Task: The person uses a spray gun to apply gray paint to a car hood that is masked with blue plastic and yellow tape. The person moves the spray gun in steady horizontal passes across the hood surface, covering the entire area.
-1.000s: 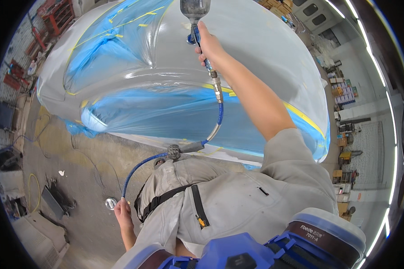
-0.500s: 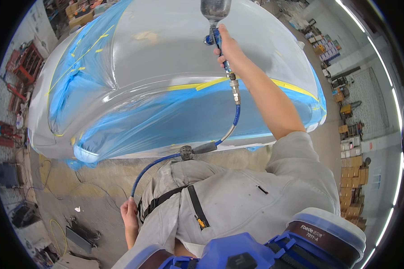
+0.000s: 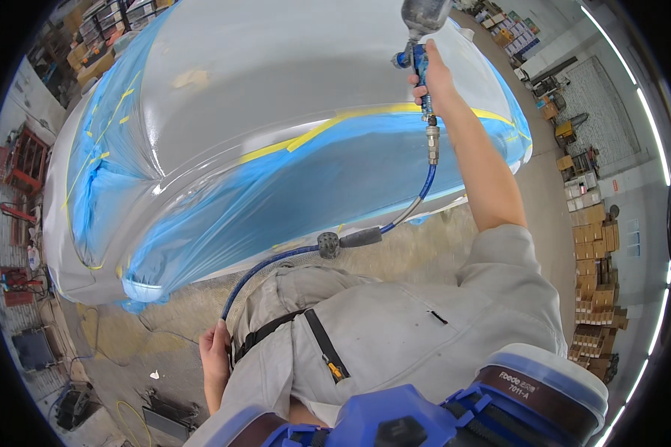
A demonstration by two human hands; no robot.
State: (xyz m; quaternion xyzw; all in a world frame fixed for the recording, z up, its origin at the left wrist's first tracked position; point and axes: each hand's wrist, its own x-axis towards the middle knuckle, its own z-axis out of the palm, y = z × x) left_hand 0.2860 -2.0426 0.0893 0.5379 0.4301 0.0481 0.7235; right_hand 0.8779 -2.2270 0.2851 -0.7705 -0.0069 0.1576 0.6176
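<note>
My right hand (image 3: 440, 83), arm stretched forward, is closed round the handle of a blue spray gun (image 3: 422, 65) with a grey paint cup (image 3: 426, 16) on top. From the gun's base a blue air hose (image 3: 427, 181) curves down past a round dark fitting (image 3: 329, 244) to my left hand (image 3: 215, 353), whose fingers grip it low beside my hip. Beyond the hose stands a car body (image 3: 238, 67) coated in grey. Blue plastic film (image 3: 298, 179), edged with yellow masking tape (image 3: 313, 137), covers its near side and its left part. The gun is held above the grey panel.
A respirator (image 3: 402, 417) fills the bottom of the view. Stacked cardboard boxes (image 3: 595, 246) line the right wall. Red equipment (image 3: 28, 160) stands at the far left. A dark flat panel (image 3: 165, 423) and a yellow hose (image 3: 130, 421) lie on the floor at lower left.
My right hand has swept the spray gun to the right along the car, drawing the hose with it. The view has turned, shifting the car. My left hand still holds the hose.
</note>
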